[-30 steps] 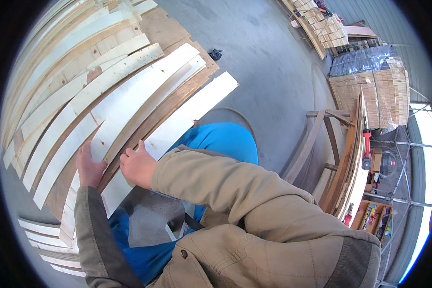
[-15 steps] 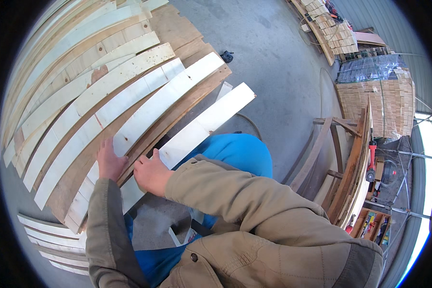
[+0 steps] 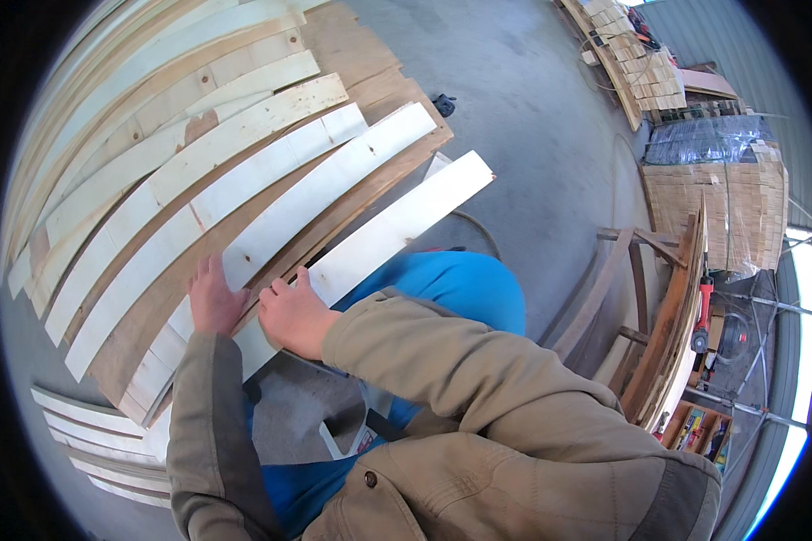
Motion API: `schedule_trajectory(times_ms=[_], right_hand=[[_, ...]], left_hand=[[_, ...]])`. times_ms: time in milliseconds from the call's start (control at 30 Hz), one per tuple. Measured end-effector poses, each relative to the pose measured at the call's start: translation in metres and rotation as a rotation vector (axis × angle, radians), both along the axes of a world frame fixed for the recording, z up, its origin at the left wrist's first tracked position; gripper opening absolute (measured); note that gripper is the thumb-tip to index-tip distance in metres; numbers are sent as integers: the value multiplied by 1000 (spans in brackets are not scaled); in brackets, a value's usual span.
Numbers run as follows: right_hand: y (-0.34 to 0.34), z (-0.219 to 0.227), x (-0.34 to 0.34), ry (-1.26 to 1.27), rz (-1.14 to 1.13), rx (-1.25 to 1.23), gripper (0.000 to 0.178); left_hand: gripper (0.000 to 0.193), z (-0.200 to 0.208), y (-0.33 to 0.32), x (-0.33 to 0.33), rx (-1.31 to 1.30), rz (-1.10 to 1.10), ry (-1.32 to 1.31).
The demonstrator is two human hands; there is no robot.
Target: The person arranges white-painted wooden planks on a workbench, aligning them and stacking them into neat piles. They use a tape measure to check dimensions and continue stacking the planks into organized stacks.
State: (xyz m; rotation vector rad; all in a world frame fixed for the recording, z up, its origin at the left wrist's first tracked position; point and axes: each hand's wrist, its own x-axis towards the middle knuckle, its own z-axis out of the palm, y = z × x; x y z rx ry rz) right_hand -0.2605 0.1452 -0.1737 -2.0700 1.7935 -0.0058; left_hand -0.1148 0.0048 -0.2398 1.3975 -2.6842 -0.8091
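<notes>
My left hand point(image 3: 215, 298) lies across a long, curved, pale wooden board point(image 3: 334, 189) at the near edge of the worktop. Its fingers reach over the far edge of that board, and the thumb is on the near side. Close beside it, my right hand point(image 3: 294, 317) has its fingers curled over a second pale board point(image 3: 397, 230), which slants over my blue-clad knee point(image 3: 460, 288). A narrow dark gap runs between this board and the brown plywood edge. The undersides of both boards and my fingertips beneath them are hidden.
Several more curved boards point(image 3: 198, 180) lie side by side on plywood point(image 3: 352, 45). More strips point(image 3: 99, 424) are stacked at lower left. On the right are a wooden frame point(image 3: 641, 334), a red power tool point(image 3: 702, 311), a toolbox point(image 3: 699, 428) and a wrapped block pile point(image 3: 722, 198).
The whole view has shifted slightly to the right. Both hands keep about the same places on the boards.
</notes>
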Motion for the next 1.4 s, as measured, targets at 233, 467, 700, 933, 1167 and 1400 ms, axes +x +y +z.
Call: schedule_trajectory(times_ms=[233, 467, 700, 933, 1167, 1400], right_hand=[[-2, -5, -2, 6, 7, -7, 28], [-3, -8, -2, -30, -15, -31, 27], [-4, -13, 1, 5, -25, -171, 21], [-16, -1, 15, -40, -4, -154, 27], [-25, 39, 23, -48, 38, -229, 29], [-21, 62, 25, -140, -35, -244, 21]], left_hand=[[78, 3, 3, 2, -23, 0, -1], [83, 2, 8, 0, 13, 33, -36], [93, 5, 6, 15, -55, -6, 77], [72, 34, 2, 62, 20, 60, 213], [89, 98, 39, 109, 236, 21, 184], [94, 142, 77, 99, -74, -20, -42]])
